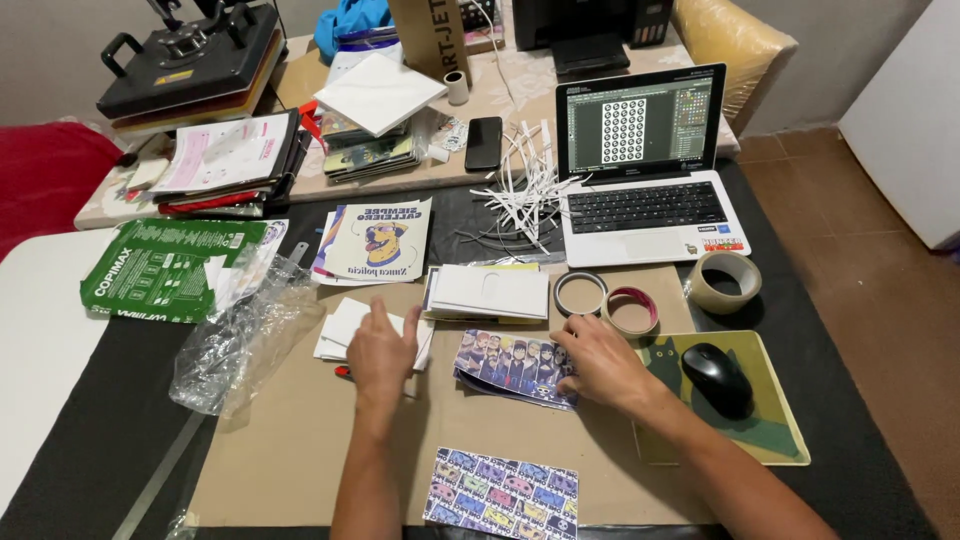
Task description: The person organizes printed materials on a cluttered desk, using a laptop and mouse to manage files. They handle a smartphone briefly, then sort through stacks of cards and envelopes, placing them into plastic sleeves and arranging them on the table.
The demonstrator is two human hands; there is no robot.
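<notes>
The work surface is a black table (120, 420) covered in the middle by a brown cardboard sheet (300, 440). An open white laptop (650, 210) stands at the far right of it, its screen showing a grid of round marks. Far left, a black heat press (190, 60) sits on a second surface, with a stack of papers and folders (230, 160) in front of it.

A green paper-ream wrapper (160, 270) lies flat at the left edge, white sheets showing at its open end. Just beside it lies crumpled clear plastic film (240, 340). A print with a cartoon dog (380, 240) lies above the cardboard.

The right hand (600, 365) lies flat, fingers spread, fingertips pressing the right edge of a sheet of printed portrait stickers (510, 365); it clasps nothing. The sheet lies directly left of this hand, between both hands. The left hand (380, 350) is open, palm down, fingers resting on a small stack of white cards (345, 330); nothing is gripped. A red-tipped item under this hand is too hidden to identify.

A second sticker sheet (500, 490) lies near the front edge. A white card stack (490, 292) lies above the portrait sheet. A green mouse pad (740, 420) carries a black mouse (718, 378). Three tape rolls stand near the right hand: a tan roll (725, 282), a red-rimmed roll (632, 310), a dark-rimmed roll (580, 292). White paper strips (520, 190) lie left of the laptop, beside a black phone (484, 142).
</notes>
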